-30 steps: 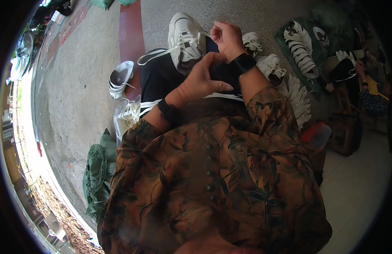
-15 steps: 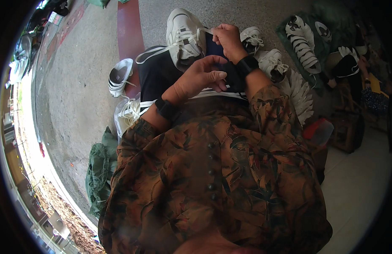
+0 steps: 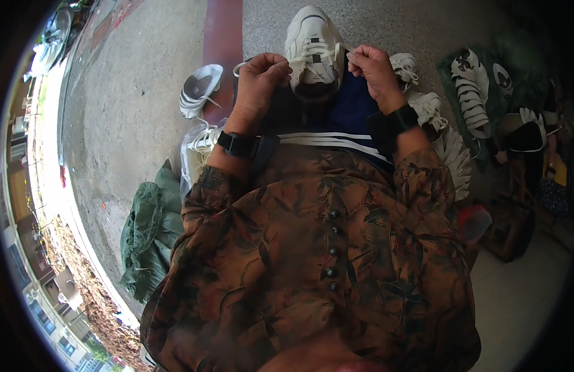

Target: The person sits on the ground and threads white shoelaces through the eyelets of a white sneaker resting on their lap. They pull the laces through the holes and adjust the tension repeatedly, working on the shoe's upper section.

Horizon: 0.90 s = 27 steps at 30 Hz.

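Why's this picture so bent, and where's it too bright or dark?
Head view: fisheye distortion curves straight edges; glare washes out the pale strip left of the grey concrete ground; the off-white lace-up shoe looks clear; the dark green cloth sheet sits in shade.

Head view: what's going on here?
A person is working the lace of a pale shoe. The left hand and right hand each pinch a part of it, one on either side. The shoe lies toe away over the dark trousers; no finished bow shows. More shoes lie to the right.
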Each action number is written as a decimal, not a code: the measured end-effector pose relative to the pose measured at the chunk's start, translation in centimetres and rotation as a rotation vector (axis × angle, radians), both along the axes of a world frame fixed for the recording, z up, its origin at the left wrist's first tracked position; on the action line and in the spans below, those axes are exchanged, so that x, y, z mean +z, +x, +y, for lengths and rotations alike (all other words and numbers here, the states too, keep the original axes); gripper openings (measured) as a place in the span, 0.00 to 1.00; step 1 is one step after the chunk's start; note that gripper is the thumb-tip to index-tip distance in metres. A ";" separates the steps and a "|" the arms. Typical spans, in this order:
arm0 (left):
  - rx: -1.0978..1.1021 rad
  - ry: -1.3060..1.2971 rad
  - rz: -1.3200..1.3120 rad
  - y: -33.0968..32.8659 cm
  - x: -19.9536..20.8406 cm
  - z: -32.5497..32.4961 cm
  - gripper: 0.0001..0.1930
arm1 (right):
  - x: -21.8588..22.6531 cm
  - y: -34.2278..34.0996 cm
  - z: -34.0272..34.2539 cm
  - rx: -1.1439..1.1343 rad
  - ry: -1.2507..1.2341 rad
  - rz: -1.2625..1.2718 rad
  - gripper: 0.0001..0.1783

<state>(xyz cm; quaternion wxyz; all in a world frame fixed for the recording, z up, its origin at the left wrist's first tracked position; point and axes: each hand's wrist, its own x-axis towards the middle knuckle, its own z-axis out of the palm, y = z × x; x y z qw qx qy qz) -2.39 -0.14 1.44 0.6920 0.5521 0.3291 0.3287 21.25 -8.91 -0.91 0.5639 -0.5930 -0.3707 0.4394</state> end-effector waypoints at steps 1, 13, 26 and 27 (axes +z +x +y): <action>0.034 0.029 0.002 -0.2 -0.2 0.3 0.05 | 0.0 -0.2 0.1 -0.007 -0.013 -0.039 0.06; 0.096 1.087 0.472 0.3 -0.7 0.7 0.16 | 0.6 -3.8 0.2 -0.038 -0.008 -1.075 0.13; -0.033 0.862 0.668 3.0 -2.4 1.0 0.15 | -1.6 -2.1 1.2 -0.026 -0.073 -0.828 0.08; -0.008 0.882 0.661 3.3 -2.1 1.1 0.14 | -1.5 -1.9 1.4 -0.016 -0.096 -0.798 0.07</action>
